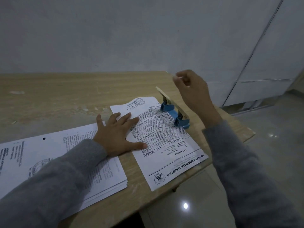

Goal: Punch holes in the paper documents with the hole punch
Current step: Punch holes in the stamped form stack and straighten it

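**Seat the sheet, then press the lever square**

The transcript sheet (164,142) lies at centre frame on the wooden counter (65,96), its far long edge tucked into the blue hole punch (175,115) at centre right. The punch lever is raised. The left hand (118,135) rests flat on the sheet's left side, fingers straight and spread, pinning it. The right hand (192,91) hangs above and behind the punch, fingers loosely curled, holding nothing that I can make out.

To do this well, the sheet's edge should sit fully against the back of the slot at both punch heads; near the stamp in the upper part the paper bulges a little and wants smoothing. Then the right palm should press the lever straight down. The stack of documents (65,162) at lower left already shows a punched hole.
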